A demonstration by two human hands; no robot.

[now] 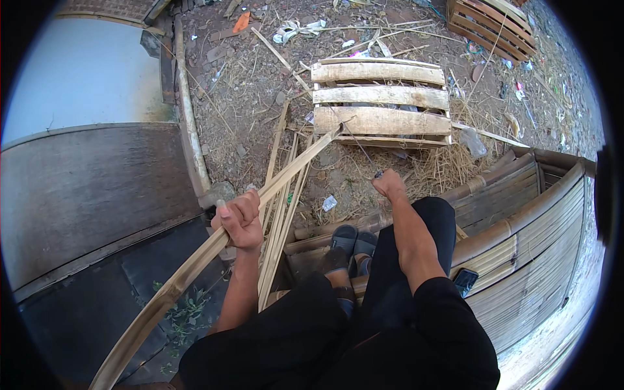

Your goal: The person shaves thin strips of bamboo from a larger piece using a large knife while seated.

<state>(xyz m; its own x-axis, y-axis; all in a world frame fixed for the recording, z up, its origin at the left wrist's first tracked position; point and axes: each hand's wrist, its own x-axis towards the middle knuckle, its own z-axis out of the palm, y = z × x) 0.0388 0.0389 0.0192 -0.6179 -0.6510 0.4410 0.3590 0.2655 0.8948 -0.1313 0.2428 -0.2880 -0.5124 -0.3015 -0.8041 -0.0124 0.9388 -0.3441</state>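
Note:
My left hand is closed around a long, pale bamboo strip. The strip runs from the lower left up to the front of a slatted wooden crate, where its far end overlaps the lowest slat. In my right hand, the fingers are wrapped round the dark handle of a thin, long-bladed knife, seen nearly edge-on. Its tip reaches toward the strip's far end; whether they touch I cannot tell. Several more bamboo strips lie on the ground beside my left forearm.
At the right stands a bamboo bench with a phone on it. Another wooden crate sits at the far right. A wooden panel bounds the left. Straw and litter cover the ground; my sandalled feet are below.

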